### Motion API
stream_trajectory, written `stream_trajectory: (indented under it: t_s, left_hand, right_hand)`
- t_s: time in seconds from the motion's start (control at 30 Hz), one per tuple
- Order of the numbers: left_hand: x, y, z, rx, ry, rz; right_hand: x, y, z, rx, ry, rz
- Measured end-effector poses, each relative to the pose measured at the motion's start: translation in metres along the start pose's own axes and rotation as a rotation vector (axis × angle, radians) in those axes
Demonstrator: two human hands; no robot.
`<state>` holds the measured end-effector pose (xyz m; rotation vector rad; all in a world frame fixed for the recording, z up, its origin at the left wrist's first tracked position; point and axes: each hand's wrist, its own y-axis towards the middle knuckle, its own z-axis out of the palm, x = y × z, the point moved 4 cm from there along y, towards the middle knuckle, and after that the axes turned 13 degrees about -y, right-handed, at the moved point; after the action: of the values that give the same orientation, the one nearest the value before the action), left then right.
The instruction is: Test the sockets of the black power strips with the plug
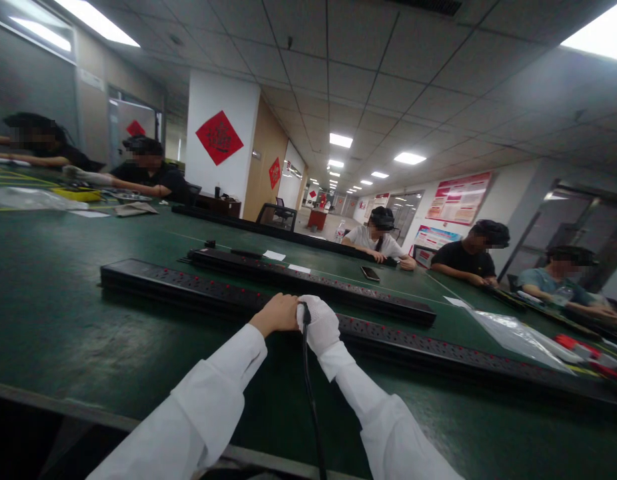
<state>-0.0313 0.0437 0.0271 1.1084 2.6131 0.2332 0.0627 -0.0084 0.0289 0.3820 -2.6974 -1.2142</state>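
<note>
My right hand (319, 325), in a white knitted glove, is closed around the thick end of a black cable (308, 380). The cable hangs down toward me and leaves at the bottom edge. Right against the glove, my bare left hand (279, 312) has its fingers curled; what lies inside them is hidden. Both hands are over a long black power strip (188, 283) with rows of sockets and small red parts, which runs across the table in front of me. Behind it lies a shorter black power strip (308, 283) of the same sort.
The green table (53, 320) also bears another long black bar (248, 230), a phone (370, 273), white paper slips (274, 255), and clear plastic bags (518, 337). Red items (588, 353) lie at right. Several people work around the table, one person (378, 240) opposite me.
</note>
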Motion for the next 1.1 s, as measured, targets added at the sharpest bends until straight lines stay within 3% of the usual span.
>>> stream_trajectory:
  t_s: [1.1]
  left_hand:
    - [0.0022, 0.0021, 0.0029, 0.023, 0.030, 0.008]
  right_hand:
    - [-0.0006, -0.0004, 0.0008, -0.027, 0.011, -0.018]
